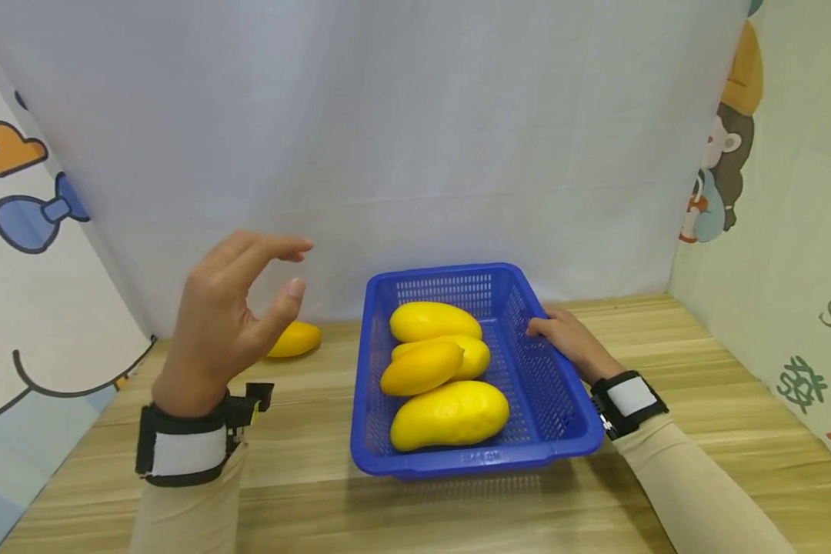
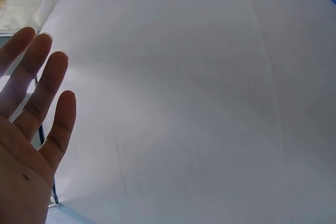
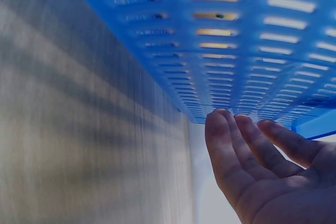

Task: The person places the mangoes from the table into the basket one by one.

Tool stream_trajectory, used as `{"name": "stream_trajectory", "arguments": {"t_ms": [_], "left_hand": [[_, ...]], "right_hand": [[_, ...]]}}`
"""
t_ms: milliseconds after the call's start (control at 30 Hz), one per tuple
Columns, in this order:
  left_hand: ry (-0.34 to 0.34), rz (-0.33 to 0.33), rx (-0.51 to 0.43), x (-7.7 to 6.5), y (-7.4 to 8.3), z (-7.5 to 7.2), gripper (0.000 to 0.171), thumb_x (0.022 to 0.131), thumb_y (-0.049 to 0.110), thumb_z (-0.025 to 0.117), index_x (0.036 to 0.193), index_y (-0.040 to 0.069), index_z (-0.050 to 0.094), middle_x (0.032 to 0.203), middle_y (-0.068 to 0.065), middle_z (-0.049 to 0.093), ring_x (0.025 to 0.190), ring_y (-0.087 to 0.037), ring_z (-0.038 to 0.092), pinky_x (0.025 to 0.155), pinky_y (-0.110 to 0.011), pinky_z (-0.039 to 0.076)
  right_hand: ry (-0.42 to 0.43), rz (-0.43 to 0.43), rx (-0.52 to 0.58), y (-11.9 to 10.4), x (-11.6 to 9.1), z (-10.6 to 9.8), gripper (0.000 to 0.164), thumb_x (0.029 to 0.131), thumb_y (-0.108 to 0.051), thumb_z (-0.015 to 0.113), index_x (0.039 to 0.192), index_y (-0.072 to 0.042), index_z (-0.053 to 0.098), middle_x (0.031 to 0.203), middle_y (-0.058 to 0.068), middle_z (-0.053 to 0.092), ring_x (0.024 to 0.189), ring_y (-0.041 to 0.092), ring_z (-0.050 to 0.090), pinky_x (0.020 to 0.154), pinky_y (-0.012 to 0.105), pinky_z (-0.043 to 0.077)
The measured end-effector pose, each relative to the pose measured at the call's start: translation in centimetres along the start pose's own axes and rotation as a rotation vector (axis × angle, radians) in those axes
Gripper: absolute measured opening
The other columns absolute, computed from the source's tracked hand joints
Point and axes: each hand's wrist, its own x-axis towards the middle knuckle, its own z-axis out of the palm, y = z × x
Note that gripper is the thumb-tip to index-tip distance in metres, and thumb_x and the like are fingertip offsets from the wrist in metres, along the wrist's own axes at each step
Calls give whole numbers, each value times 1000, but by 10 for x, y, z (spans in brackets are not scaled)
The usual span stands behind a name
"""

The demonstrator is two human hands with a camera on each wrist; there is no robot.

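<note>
My left hand (image 1: 225, 315) is raised over the left of the table, thumb and fingers apart with nothing between them; the left wrist view shows its fingers (image 2: 52, 87) spread. Behind it a yellow mango (image 1: 296, 340) lies on the table, partly hidden by the hand. A blue plastic basket (image 1: 485, 459) with slotted walls holds several mangoes (image 1: 450, 415), one of them lying on top of another. At the basket's right side my right hand (image 1: 573, 340) grips the rim, thumb over the edge. From below, the right wrist view shows its fingers (image 3: 220, 145) against the slotted outer wall.
The wood-grain table (image 1: 298, 477) ends at a white cloth backdrop (image 1: 318, 154). Printed panels stand on both sides, with a blue bow (image 1: 38, 215) on the left one and a cartoon figure (image 1: 720, 169) on the right. A shadow falls on the table under the basket's front.
</note>
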Motion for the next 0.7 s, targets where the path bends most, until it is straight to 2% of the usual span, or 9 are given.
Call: {"name": "stream_trajectory", "arguments": {"t_ms": [200, 400, 700], "left_hand": [[-43, 11, 23, -6, -7, 4, 35, 83, 32, 52, 108, 10, 65, 95, -4, 64, 91, -20, 56, 75, -40, 43], [-98, -6, 99, -15, -17, -2, 37, 84, 34, 52, 109, 11, 65, 97, -3, 64, 92, -22, 56, 75, -41, 44], [-104, -14, 92, -18, -19, -1, 37, 83, 35, 52, 110, 12, 65, 97, -2, 64, 91, -21, 56, 73, -41, 43]], "right_hand": [[0, -3, -3, 2, 2, -1, 39, 86, -13, 45, 120, 6, 47, 105, 29, 55, 80, 33, 60, 67, 43, 52], [7, -6, -11, 0, 4, -2, 39, 86, -13, 46, 120, 6, 48, 105, 28, 55, 80, 32, 60, 68, 42, 52], [5, 1, 10, 1, 1, 1, 41, 86, -12, 45, 122, 6, 45, 106, 29, 54, 80, 32, 60, 67, 43, 52]]}}
